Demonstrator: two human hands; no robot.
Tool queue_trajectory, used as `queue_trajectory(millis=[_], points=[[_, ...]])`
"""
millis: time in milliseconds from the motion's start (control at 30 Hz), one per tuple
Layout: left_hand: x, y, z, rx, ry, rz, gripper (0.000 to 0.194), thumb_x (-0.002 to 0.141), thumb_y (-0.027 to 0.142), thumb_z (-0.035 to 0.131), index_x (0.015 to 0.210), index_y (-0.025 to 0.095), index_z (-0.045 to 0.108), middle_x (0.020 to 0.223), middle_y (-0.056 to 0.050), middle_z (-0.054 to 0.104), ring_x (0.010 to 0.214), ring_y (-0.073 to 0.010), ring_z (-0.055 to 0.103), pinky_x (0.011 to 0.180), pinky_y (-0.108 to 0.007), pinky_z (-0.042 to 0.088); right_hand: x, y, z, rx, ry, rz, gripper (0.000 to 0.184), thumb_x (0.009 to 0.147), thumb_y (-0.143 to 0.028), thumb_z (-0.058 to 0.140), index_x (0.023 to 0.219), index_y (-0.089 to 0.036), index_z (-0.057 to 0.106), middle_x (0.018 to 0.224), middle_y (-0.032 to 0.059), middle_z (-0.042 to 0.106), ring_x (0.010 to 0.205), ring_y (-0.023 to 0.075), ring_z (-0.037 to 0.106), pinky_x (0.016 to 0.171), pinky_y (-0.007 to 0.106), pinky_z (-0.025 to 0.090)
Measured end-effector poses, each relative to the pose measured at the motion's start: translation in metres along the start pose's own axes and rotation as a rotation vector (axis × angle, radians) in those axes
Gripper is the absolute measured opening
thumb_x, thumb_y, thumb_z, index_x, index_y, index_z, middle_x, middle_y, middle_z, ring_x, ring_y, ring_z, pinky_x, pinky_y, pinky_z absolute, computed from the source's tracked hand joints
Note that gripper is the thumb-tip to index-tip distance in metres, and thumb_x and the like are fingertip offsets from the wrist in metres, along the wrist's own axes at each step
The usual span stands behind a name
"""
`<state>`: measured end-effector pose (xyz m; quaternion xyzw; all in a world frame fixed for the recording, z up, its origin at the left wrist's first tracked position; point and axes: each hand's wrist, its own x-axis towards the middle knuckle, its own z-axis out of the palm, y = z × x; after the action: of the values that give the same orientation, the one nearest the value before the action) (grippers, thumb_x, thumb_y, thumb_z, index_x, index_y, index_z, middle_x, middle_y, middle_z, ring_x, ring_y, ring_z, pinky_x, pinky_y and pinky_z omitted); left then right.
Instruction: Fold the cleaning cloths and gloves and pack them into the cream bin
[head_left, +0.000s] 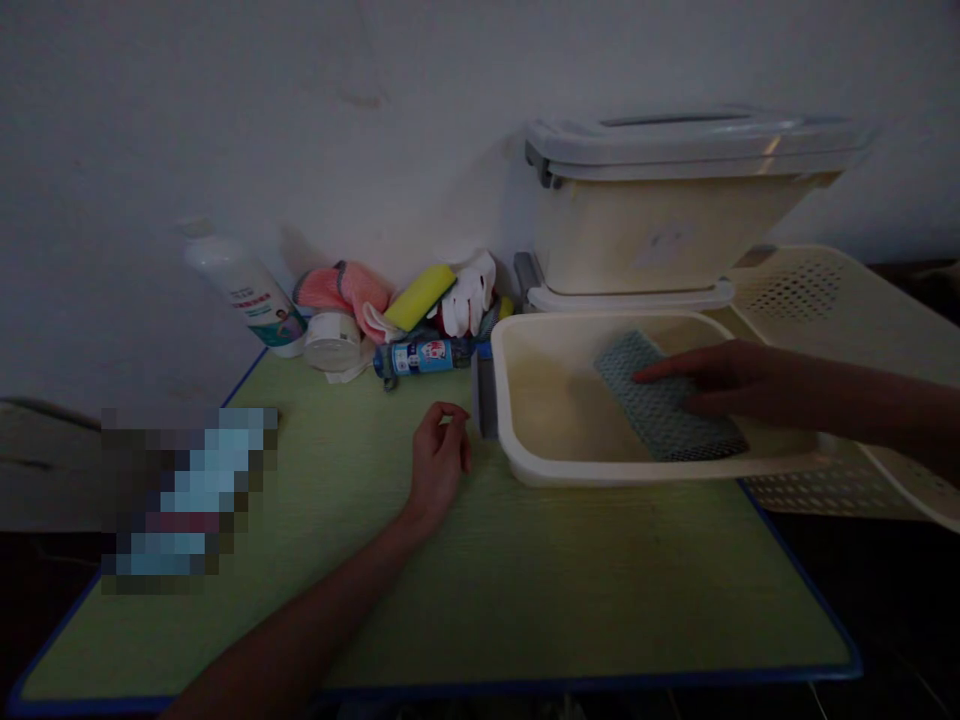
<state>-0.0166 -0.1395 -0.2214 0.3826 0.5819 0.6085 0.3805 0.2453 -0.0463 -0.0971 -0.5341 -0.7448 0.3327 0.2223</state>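
My right hand (724,380) reaches in from the right over an open cream plastic tub (555,470). Its fingers hold a blue-grey mesh-patterned cleaning cloth (637,385), which lies slanted inside the tub against the right part. Part of the cloth is hidden under the hand. My left hand (439,455) rests on the green tabletop just left of the tub, close to its grey side latch (484,395). The left fingers are curled in, and nothing shows between them.
Behind the tub stands a cream box with a grey lid (690,145). A perforated basket (840,290) is at right. Along the wall are a white bottle (244,290), a round jar (332,342), pink cloth (341,290), yellow sponge (421,297), white gloves (469,295) and a blue bottle (424,357).
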Motion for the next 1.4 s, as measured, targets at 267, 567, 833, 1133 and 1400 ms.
queue_trajectory(millis=[267,567,833,1133,1400], points=[[0.0,-0.001,0.001,-0.005,-0.025,-0.027,0.014,0.076,0.033,0.048,0.074,0.019,0.047,0.036,0.011,0.04,0.03,-0.0064,0.033,0.034,-0.016,0.023,0.014,0.018,0.017,-0.24,-0.236,-0.115,0.037,0.055,0.0,0.055,0.081,-0.019,0.073,0.07,0.0016,0.067,0.056,0.0131,0.058,0.052,0.024,0.042],[0.0,0.0,0.002,0.022,-0.037,-0.023,0.018,0.076,0.036,0.05,0.072,0.019,0.048,0.036,0.01,0.04,0.03,-0.0063,0.034,0.033,-0.016,0.024,0.015,0.025,0.022,-0.174,-0.281,-0.134,0.037,0.054,0.001,0.054,0.08,-0.019,0.071,0.065,-0.0009,0.064,0.047,0.009,0.052,0.044,0.019,0.038],[-0.001,-0.002,0.002,0.019,-0.053,-0.032,0.021,0.078,0.039,0.05,0.074,0.018,0.048,0.036,0.01,0.039,0.03,-0.0057,0.033,0.033,-0.016,0.023,0.018,-0.001,0.047,0.283,-0.634,0.02,0.038,0.063,-0.008,0.052,0.099,-0.017,0.062,0.077,-0.0007,0.066,0.065,0.0126,0.062,0.055,0.023,0.047],[-0.002,-0.004,0.002,0.011,-0.076,-0.042,0.019,0.077,0.037,0.053,0.071,0.019,0.049,0.038,0.01,0.039,0.03,-0.0056,0.032,0.032,-0.016,0.022,0.011,-0.014,0.057,-0.279,-0.582,0.085,0.044,0.055,0.007,0.052,0.092,-0.017,0.058,0.042,-0.0098,0.05,0.034,0.0109,0.049,0.033,0.017,0.03],[-0.005,-0.001,0.004,0.019,-0.215,-0.021,0.009,0.074,0.027,0.054,0.071,0.018,0.056,0.048,0.003,0.057,0.045,-0.0124,0.054,0.045,-0.021,0.041,0.016,-0.014,0.077,-0.058,-0.592,0.14,0.035,0.056,-0.001,0.053,0.084,-0.02,0.046,0.042,-0.0123,0.048,0.031,0.0121,0.05,0.027,0.016,0.031]])
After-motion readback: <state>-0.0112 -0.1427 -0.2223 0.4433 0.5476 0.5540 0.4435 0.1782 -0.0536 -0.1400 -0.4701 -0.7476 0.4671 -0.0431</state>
